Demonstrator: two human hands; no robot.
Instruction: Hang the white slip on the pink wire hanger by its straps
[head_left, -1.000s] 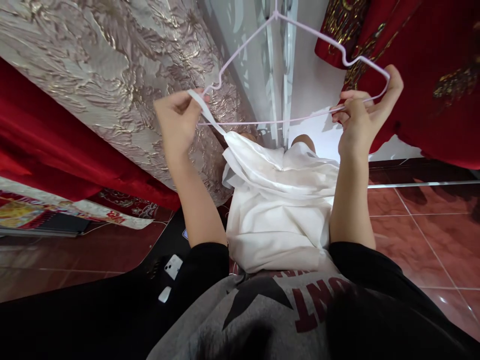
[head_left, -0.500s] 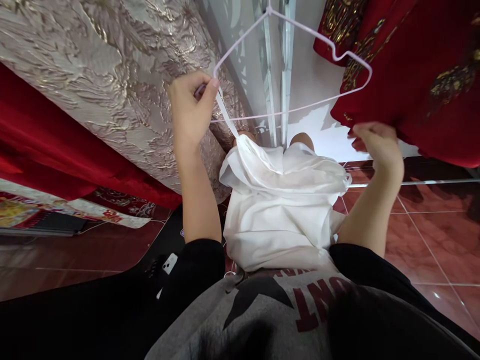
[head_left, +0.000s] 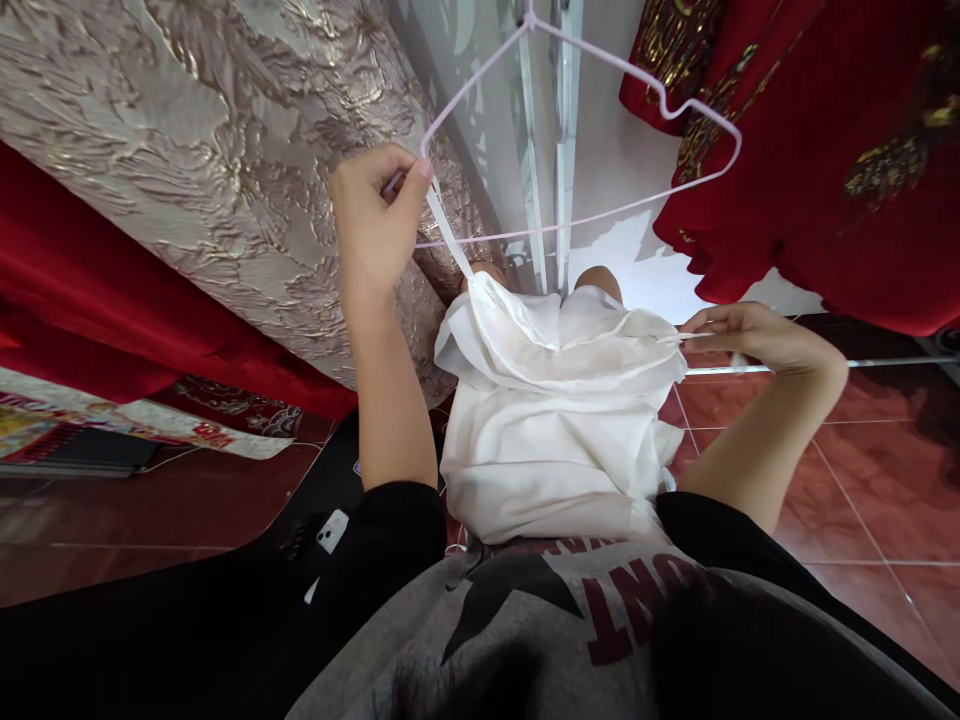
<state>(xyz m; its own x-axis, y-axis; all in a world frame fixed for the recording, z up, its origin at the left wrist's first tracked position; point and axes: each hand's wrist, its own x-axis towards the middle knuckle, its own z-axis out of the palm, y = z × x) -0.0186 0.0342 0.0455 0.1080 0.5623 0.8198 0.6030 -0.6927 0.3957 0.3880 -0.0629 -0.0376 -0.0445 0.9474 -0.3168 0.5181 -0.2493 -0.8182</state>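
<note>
Red tiled floor (head_left: 862, 470) below, gold brocade drape (head_left: 187, 150) at left. Thin lilac wire hanger (head_left: 487, 235) hangs ahead, apex uppermost, bar running left-right with its right end higher. Left hand (head_left: 375, 215) pinches white garment (head_left: 555, 420)'s strap (head_left: 450, 225) shut at the hanger's left corner. Right hand (head_left: 757, 335) pinches the second strap (head_left: 694, 337) below the hanger.

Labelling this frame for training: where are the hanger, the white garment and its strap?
hanger (head_left: 600, 218), head view, bottom bar.
white garment (head_left: 555, 450), head view, middle of the cloth.
strap (head_left: 450, 230), head view, mid-length.
</note>
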